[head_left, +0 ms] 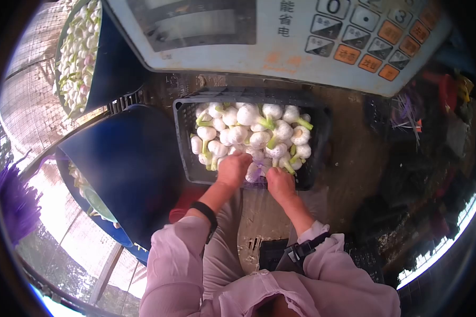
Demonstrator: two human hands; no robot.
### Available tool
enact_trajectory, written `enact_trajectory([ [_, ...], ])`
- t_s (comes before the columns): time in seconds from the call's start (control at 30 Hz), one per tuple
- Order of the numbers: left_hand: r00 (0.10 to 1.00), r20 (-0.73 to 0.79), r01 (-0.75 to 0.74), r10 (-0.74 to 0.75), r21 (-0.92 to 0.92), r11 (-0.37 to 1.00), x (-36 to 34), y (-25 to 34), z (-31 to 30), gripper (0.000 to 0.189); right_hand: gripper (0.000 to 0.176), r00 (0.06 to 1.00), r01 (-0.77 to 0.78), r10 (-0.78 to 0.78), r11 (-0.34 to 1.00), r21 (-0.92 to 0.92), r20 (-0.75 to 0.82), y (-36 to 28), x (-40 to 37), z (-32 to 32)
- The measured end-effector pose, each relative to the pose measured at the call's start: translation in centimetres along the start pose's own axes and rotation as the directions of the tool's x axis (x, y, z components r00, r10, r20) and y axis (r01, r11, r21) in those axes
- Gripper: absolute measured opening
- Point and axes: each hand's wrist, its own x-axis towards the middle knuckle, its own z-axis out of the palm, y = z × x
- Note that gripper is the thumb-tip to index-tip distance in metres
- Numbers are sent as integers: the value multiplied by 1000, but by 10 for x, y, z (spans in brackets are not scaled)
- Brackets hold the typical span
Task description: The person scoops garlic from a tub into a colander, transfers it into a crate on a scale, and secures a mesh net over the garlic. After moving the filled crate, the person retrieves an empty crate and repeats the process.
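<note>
A black plastic crate point(184, 142) full of white garlic bulbs point(259, 139) with short green stems sits in front of me. At its near edge, a bit of purple mesh netting point(257, 172) lies over garlic between my hands. My left hand point(235, 169) is closed at the left side of the netting, its fingers pinched together. My right hand point(280, 181) is closed on the right side, a short gap away. Both hands seem to grip the netting, though the fingertips are partly hidden.
A weighing scale's keypad panel point(285, 58) overhangs the crate's far side. Large blue drums point(127, 158) stand at left; green-stemmed garlic point(80, 63) fills the far one. A purple net bundle point(17, 203) hangs at far left. Red and yellow items point(449, 92) lie at right.
</note>
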Motion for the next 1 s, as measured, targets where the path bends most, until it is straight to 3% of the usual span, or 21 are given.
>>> enact_trajectory([
  [0.03, 998, -6, 61, -64, -221, 973, -2, -11, -8, 18, 13, 1000, -14, 14, 1000, -6, -4, 5, -9, -12],
  [0.07, 969, -20, 211, -245, -444, 871, -2, -25, -24, 22, 19, 964, -63, 96, 988, 140, -248, 10, -13, -34],
  [0.1, 950, -293, 83, -108, -96, 992, -3, -50, -44, 33, 27, 862, -70, 204, 954, 290, -464, 17, -15, -52],
  [0.17, 768, -640, 290, -21, 318, 903, 6, -79, -68, 47, 43, 658, -298, 362, 930, 214, -660, 37, -13, -74],
  [0.23, 782, -480, 364, -397, -166, 917, 3, -137, -42, 52, 44, 605, -376, 375, 912, 164, -702, 61, 1, -61],
  [0.3, 788, -362, 249, -498, -553, 795, 7, -158, -41, 39, 45, 656, -520, 705, 680, 516, -268, 88, 22, -47],
  [0.33, 768, -195, 380, -611, -628, 678, 10, -155, -51, 29, 39, 619, -537, 744, 635, 555, -252, 109, 31, -26],
  [0.37, 749, -262, 351, -609, -622, 700, 13, -163, -45, 19, 32, 579, -553, 782, 585, 594, -231, 124, 33, -8],
  [0.4, 768, -196, 418, -610, -568, 709, 16, -161, -49, 17, 30, 599, -543, 765, 604, 583, -236, 126, 34, -10],
  [0.5, 766, -306, 333, -565, -564, 756, 16, -155, -44, 15, 30, 616, -461, 738, 623, 633, -278, 121, 31, -16],
  [0.57, 770, -289, 374, -569, -517, 770, 12, -141, -55, 14, 32, 603, -489, 704, 698, 523, -375, 113, 30, -33],
  [0.63, 766, -229, 354, -601, -631, 691, -2, -139, -61, 13, 35, 603, -418, 632, 770, 482, -487, 111, 18, -39],
  [0.67, 784, -226, 352, -579, -606, 714, -10, -124, -73, 13, 36, 602, -499, 682, 728, 471, -415, 103, 2, -56],
  [0.7, 804, -217, 356, -553, -570, 741, -26, -108, -89, 13, 37, 586, -583, 739, 670, 460, -333, 92, -20, -71],
  [0.77, 839, -260, 307, -477, -497, 812, -54, -56, -132, 13, 28, 612, -419, 687, 702, 575, -392, 73, -70, -88],
  [0.83, 878, -267, 248, -398, -459, 853, -83, -32, -170, 13, 23, 556, -391, 744, 627, 674, -370, 36, -129, -104],
  [0.9, 937, -186, 247, -295, -244, 938, -132, 25, -226, 45, 23, 483, -391, 789, 583, 712, -380, -6, -198, -127],
  [1.0, 972, -170, 161, -164, -26, 987, -178, 86, -272, 47, 23, 430, -339, 846, 474, 813, -314, -47, -292, -133],
])
